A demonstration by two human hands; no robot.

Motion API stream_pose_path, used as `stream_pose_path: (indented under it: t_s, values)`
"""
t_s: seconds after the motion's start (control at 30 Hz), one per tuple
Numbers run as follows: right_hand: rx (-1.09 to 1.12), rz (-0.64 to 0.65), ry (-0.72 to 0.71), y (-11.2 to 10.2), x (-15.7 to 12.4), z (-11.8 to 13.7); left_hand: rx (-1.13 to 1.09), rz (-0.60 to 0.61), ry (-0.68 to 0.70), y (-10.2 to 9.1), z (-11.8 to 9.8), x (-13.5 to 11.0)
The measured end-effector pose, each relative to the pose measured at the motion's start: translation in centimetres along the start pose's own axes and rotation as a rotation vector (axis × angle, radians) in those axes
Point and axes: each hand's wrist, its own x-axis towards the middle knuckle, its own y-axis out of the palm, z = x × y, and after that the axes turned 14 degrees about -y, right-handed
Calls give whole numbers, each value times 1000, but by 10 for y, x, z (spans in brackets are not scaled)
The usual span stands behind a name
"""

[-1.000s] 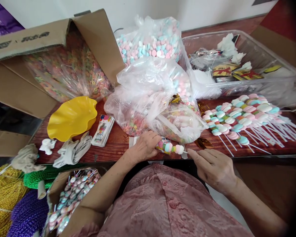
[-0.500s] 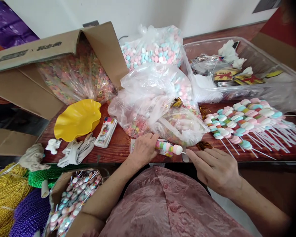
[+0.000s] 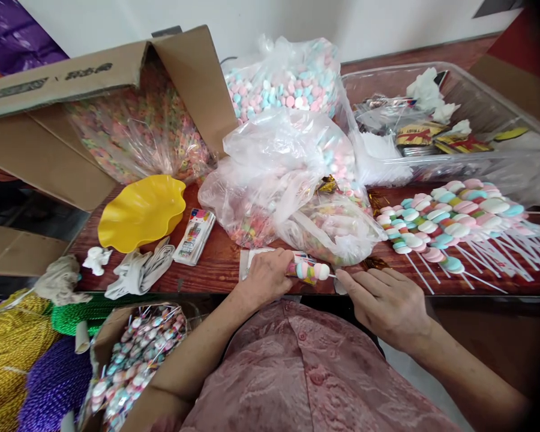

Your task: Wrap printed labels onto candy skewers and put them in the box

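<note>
The left hand (image 3: 270, 275) is closed over one end of a candy stick (image 3: 309, 272), its fingertips hidden, so I cannot tell how much of the sweets they cover. The right hand (image 3: 382, 303) pinches the thin bare end, thumb and finger together.

The candy stick lies between the two hands, its long axis running sideways from left to right — sweets against the left hand, white end toward the right. The left hand is nearer the sweets; the right meets only the stick's tip. A printed wrapper seems to lie around the sweets, too blurred to read.

Under and just beside the left hand, flat packets (image 3: 247, 259) rest on the tabletop (image 3: 220, 273). Farther left are a packet stack (image 3: 195, 237), a cloth (image 3: 141, 270) and a yellow dish (image 3: 140, 213). Just beyond both hands sits a bag of sweets (image 3: 324, 225). Past the right hand, farther right, lies a pile of candy sticks (image 3: 450, 222) — tips pointing away from the bag — with a clear tub (image 3: 459, 161) behind.
</note>
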Motion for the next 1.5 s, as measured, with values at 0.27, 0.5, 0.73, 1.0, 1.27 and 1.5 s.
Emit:
stream_pose_path:
  t_s: [0.27,0.5,0.73,1.0,1.27,1.5]
  values:
    - [38,33,-117,4,0,-13,-41,179,29,-4,-4,0]
    - [140,121,-128,4,5,-32,-202,206,104,3,-2,3]
    - [60,200,-251,-3,13,-50,-332,347,205,-1,2,3]
    - [52,191,-343,-7,12,-56,-522,436,220,-12,3,5]
    - [90,151,-218,-11,20,-21,-345,167,13,-6,-5,2]
    - [133,97,-198,-17,22,-3,-211,69,-102,-4,-3,2]
